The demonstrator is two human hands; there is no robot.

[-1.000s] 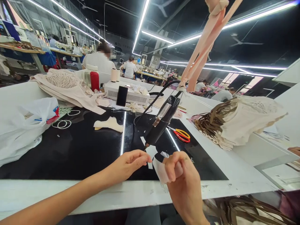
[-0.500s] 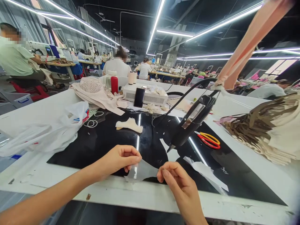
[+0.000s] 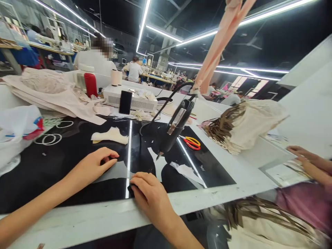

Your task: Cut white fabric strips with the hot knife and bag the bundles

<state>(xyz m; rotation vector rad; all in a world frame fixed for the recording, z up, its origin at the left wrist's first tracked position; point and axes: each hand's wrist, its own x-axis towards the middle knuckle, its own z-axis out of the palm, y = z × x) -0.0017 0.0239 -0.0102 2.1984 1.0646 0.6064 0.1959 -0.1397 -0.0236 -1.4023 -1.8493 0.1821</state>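
Observation:
A thin translucent piece of sheet [image 3: 114, 172] lies on the glossy black board [image 3: 77, 192], between my two hands. At its upper left side is my left hand [image 3: 102, 162], thumb and fingers a little apart and nothing gripped between them. My right hand [image 3: 151, 197] rests at the sheet's right end, fingers bent and thumb apart from them; its fingertips are partly hidden. Beyond my right hand a black pen-like tool [image 3: 177, 121] hangs point down from a peach fabric strip [image 3: 214, 45]. Its tip is over a white cut piece [image 3: 158, 164].
A cream fabric piece [image 3: 110, 135] lies behind my left hand. Red-and-yellow-handled snips [image 3: 192, 142] and a white scrap [image 3: 188, 172] are at right. A phone [image 3: 125, 102] leans on a white vented box [image 3: 142, 103]. Another person's hands [image 3: 308, 160] are at far right.
The view has swung to the right. The translucent sheet, held up between both hands before, now lies on the black board, and my left fingers have come off it.

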